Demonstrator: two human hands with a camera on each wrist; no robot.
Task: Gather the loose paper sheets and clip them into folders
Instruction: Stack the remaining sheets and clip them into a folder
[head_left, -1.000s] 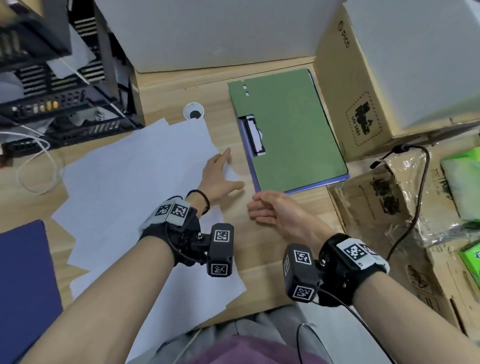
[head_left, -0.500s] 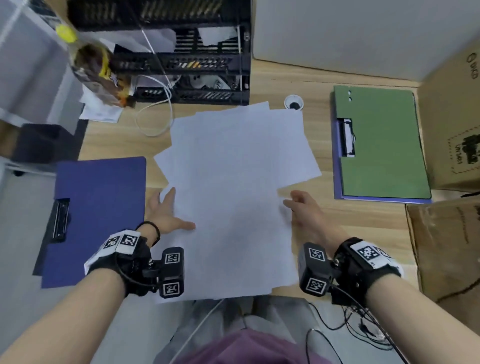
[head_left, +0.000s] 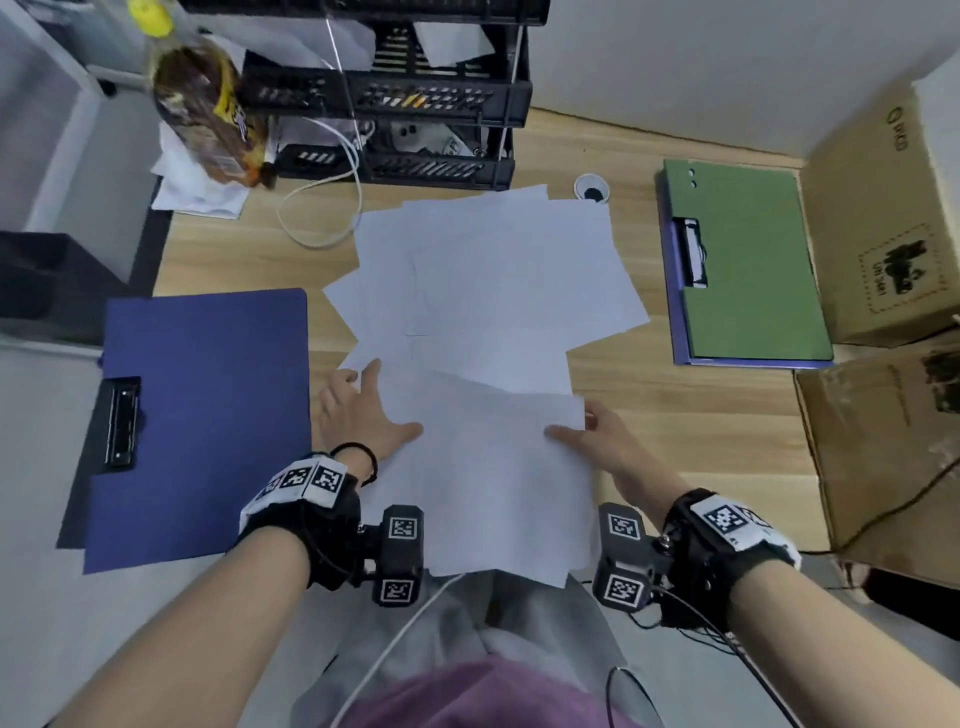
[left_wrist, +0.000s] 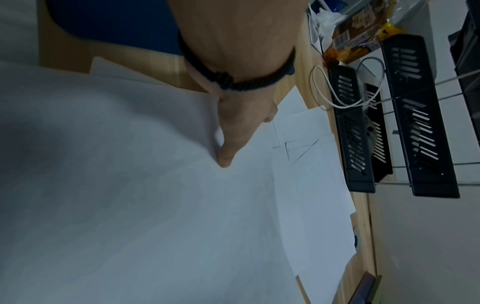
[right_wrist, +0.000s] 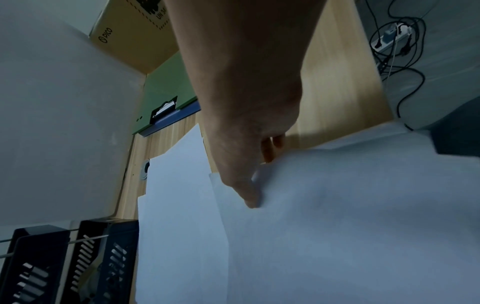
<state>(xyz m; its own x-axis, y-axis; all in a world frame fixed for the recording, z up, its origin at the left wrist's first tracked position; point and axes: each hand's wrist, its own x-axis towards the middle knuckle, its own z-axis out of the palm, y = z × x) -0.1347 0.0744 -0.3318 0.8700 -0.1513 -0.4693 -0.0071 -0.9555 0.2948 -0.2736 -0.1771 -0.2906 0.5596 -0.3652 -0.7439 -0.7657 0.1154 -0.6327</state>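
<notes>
step: we judge we are at the gathering stage, nothing clipped yet.
left hand (head_left: 363, 415): ours, fingers spread, thumb on the left edge of the nearest paper sheet (head_left: 498, 467).
right hand (head_left: 597, 436): thumb on top, fingers seemingly under that sheet's right edge, pinching it.
sheets (head_left: 493, 280): fanned mid-desk between the blue clipboard folder (head_left: 202, 415) and the green clipboard folder (head_left: 753, 260).
axis: the nearest sheet's long side runs away from us, overhanging the desk (head_left: 675, 415) edge.
next: we should square the edges before lifting.

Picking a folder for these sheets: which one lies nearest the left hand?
The blue folder, just outside the left hand; the green folder lies far across the paper sheets.
</notes>
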